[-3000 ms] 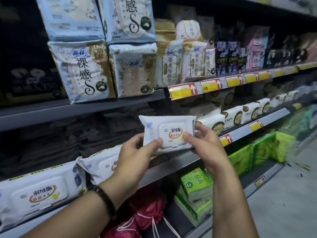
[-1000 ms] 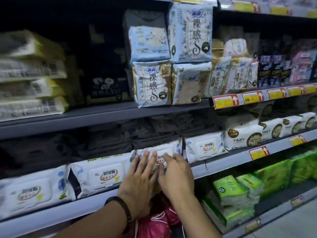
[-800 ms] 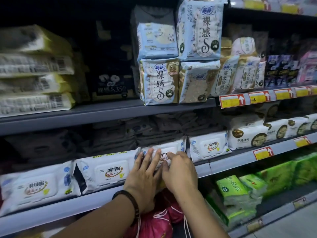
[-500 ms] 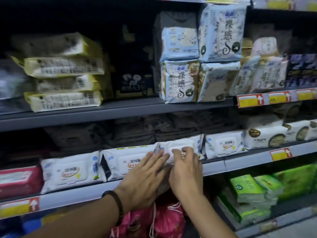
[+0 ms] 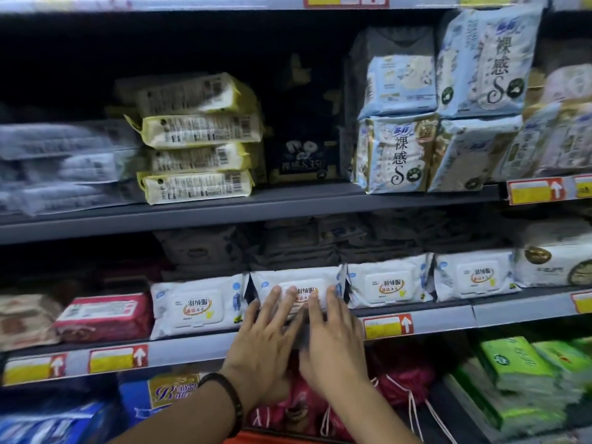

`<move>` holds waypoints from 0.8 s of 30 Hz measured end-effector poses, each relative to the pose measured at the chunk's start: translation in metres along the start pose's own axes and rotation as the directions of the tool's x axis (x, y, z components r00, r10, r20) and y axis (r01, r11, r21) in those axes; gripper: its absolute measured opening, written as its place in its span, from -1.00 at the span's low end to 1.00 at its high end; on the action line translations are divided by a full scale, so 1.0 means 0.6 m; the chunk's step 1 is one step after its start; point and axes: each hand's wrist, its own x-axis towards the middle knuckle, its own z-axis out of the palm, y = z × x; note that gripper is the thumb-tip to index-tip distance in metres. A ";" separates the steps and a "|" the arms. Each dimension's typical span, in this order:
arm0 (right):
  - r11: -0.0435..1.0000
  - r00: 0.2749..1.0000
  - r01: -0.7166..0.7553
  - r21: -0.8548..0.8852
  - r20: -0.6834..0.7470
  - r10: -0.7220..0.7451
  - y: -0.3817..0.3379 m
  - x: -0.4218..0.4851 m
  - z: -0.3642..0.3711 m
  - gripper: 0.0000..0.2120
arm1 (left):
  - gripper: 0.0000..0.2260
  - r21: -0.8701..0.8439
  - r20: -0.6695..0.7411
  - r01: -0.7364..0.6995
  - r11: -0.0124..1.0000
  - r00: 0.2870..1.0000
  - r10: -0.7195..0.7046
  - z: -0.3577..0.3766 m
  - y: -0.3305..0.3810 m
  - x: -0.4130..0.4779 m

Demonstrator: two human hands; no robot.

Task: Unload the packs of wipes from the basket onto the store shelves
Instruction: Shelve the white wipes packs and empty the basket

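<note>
A row of white wipes packs stands on edge along the grey middle shelf [image 5: 442,318]. My left hand [image 5: 266,344] and my right hand [image 5: 333,344] lie flat, fingers spread, against the front of the second white pack [image 5: 298,280]. Neither hand grips it; the fingertips press on its lid label. Other white packs stand to its left [image 5: 198,306] and to its right [image 5: 387,283] [image 5: 474,274]. A dark band is on my left wrist. An orange strip at the bottom edge [image 5: 256,439] may be the basket; I cannot tell.
A pink pack [image 5: 105,315] lies left of the white row. Stacked yellow-edged packs [image 5: 195,158] and blue-white pad bags [image 5: 394,152] fill the upper shelf. Green tissue packs [image 5: 519,370] and red drawstring bags [image 5: 400,376] sit on the lower shelf.
Three seconds ago both hands held a white pack in the air. Over the last second both hands have stayed flat against the shelved packs while the view swung left along the shelf.
</note>
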 end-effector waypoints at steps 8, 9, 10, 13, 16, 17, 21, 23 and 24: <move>0.987 0.973 -0.100 0.127 0.222 0.070 -0.007 0.041 -0.038 -0.22 | 0.02 0.086 0.072 -0.055 0.995 0.996 0.049 -0.008 -0.011 0.004; 0.985 0.972 -0.106 0.136 0.224 0.074 -0.005 0.041 -0.038 -0.23 | 0.01 0.061 0.080 -0.073 0.995 0.994 0.068 -0.011 -0.012 0.002; 0.982 0.971 -0.111 0.153 0.226 0.074 -0.003 0.038 -0.038 -0.23 | -0.01 0.022 0.088 -0.093 0.995 0.992 0.090 -0.016 -0.015 -0.001; 0.984 0.973 -0.106 0.144 0.220 0.073 -0.005 0.022 -0.032 -0.23 | -0.11 -0.158 0.030 -0.160 0.974 0.985 0.167 -0.019 -0.049 -0.010; 0.982 0.956 -0.178 0.066 0.250 0.156 -0.029 0.003 -0.029 -0.18 | -0.27 -0.302 -0.082 -0.177 0.937 0.984 0.160 -0.016 -0.093 -0.042; 0.975 0.951 -0.212 0.068 0.243 0.190 -0.044 -0.004 -0.028 -0.19 | -0.31 -0.322 -0.105 -0.150 0.935 0.987 0.122 -0.015 -0.108 -0.060; 0.986 0.980 -0.150 0.078 0.147 0.137 -0.123 -0.031 -0.024 -0.39 | -0.40 -0.389 -0.181 0.000 0.921 0.981 -0.077 0.002 -0.167 -0.139; 0.997 0.991 -0.038 0.061 0.131 0.029 -0.166 -0.041 -0.012 -0.41 | -0.34 -0.421 -0.174 0.102 0.902 0.966 -0.191 0.031 -0.193 -0.168; 0.998 0.991 0.006 0.056 0.132 -0.013 -0.186 -0.043 -0.003 -0.39 | -0.30 -0.447 -0.168 0.136 0.884 0.958 -0.232 0.045 -0.204 -0.177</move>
